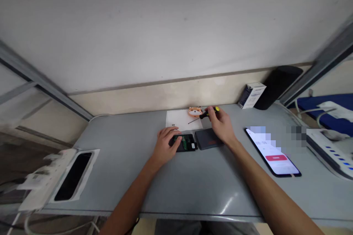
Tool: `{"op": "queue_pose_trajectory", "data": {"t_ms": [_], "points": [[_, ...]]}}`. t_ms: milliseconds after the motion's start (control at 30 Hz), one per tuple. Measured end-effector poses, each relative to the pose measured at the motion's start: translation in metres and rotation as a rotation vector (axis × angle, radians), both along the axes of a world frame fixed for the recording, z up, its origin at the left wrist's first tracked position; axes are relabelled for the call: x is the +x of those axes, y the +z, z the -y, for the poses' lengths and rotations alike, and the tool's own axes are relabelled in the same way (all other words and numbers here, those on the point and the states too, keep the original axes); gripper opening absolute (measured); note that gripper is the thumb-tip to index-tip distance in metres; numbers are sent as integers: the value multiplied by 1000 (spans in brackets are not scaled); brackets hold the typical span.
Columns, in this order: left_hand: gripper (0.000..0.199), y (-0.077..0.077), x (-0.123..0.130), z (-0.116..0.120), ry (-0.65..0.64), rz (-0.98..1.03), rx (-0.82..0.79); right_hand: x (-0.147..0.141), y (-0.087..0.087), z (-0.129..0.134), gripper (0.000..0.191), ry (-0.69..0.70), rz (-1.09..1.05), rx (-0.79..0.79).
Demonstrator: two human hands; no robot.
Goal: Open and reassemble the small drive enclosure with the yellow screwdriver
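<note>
My right hand (218, 121) is closed around the black and yellow handle of a screwdriver (204, 115). Its thin shaft points left and down over a white sheet of paper (179, 116). My left hand (167, 142) grips the left end of a small open black case with a green circuit board (188, 144), thumb on the board and fingers along the far side. A flat dark grey cover (205, 140) lies just right of the board, partly under my right hand. Tiny dark pieces, perhaps screws (173, 125), rest on the paper.
An orange animal-faced item (195, 111) sits at the paper's back edge. A lit phone (273, 154) and a white power strip (331, 154) lie to the right. Behind them stand a small carton (251, 95) and a black cylinder (278, 87). Another phone (73, 176) lies left, beside a second power strip (48, 180).
</note>
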State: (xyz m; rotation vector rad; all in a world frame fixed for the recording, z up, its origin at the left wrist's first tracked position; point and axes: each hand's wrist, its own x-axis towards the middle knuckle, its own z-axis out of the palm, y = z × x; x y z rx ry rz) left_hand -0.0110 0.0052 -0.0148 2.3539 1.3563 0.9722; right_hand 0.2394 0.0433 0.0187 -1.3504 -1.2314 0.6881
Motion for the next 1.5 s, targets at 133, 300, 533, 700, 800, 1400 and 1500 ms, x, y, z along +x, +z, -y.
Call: {"op": "queue_pose_trajectory", "data": {"t_ms": [133,300,533,700,800,1400,1500], "points": [[18,-7,-4,-6,103,71,35,-9,7,5,73,67,-170,-15],[12,-11,-4,-9,112,86,0,-22,11,11,71,155,-238,-26],[9,-15,-4,-10,91,89,50,-25,9,12,71,161,-185,-23],[9,-12,-4,-9,65,67,90,-24,12,13,70,172,-193,-28],[10,-10,-4,-8,60,53,96,-23,14,13,68,183,-185,-32],[21,3,-12,-12,204,13,-59,-30,3,13,62,221,-122,-9],[21,-1,-10,-12,194,33,-78,-33,1,14,60,253,-97,-10]]}}
